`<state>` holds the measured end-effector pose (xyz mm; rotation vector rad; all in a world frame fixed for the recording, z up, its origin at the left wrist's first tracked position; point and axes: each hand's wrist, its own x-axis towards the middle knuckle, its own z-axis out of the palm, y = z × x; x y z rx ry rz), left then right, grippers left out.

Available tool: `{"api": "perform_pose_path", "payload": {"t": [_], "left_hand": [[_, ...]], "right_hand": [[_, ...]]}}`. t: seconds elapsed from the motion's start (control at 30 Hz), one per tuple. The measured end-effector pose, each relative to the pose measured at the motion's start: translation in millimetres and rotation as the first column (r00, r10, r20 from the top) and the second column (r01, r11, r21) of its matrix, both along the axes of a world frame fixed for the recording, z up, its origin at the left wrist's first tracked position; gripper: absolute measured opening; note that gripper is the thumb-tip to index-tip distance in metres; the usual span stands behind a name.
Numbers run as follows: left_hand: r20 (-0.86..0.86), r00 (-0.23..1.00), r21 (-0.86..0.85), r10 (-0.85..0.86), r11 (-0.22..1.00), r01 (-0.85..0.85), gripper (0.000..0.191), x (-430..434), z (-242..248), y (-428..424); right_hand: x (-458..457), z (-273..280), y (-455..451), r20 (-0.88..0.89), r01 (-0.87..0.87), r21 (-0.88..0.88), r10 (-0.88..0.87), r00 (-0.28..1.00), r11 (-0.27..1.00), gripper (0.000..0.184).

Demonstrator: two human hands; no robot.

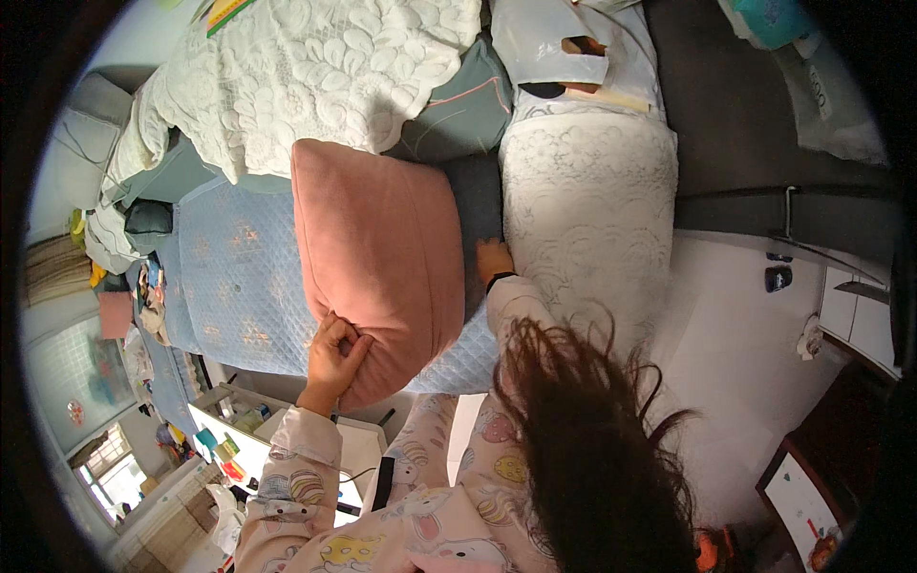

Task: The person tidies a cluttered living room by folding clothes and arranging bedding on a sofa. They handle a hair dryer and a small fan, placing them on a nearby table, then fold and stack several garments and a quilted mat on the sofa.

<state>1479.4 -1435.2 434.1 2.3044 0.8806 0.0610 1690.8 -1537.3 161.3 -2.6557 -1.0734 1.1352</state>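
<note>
A large pink cushion (380,251) stands tilted on the sofa seat in front of me. My left hand (338,358) pinches its near lower-left edge, the fabric creased around the fingers. To the right of the cushion, my right hand (494,259) reaches down at the dark grey seat part (476,193), beside the white lace-covered armrest; its fingertips are partly hidden, and whether they grip anything does not show. Under and left of the cushion lies a blue quilted seat cover (236,279). A white floral throw (322,79) drapes over the grey-green backrest behind.
A white lace cover (587,193) lies over the armrest, with a plastic bag (551,50) at its far end. An open white drawer unit (229,430) stands at the lower left. Long hair hangs across the lower right. A dark cabinet (759,122) is at the upper right.
</note>
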Motion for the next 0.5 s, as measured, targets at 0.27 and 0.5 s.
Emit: {"api": "perform_pose_path", "payload": {"t": [0.27,0.5], "left_hand": [[0.083,0.996,-0.004,-0.027,1.0,0.028,0.023,-0.8,-4.5,-7.5],[0.025,0.999,-0.035,-0.026,0.999,0.027,0.022,9.1,2.4,-17.2]], "right_hand": [[10.5,122.7,-98.9,-0.65,0.853,0.452,-0.558,0.515,0.261,0.026],[115.9,153.8,-181.2,0.328,0.274,0.428,-0.43,0.841,0.861,0.031]]}}
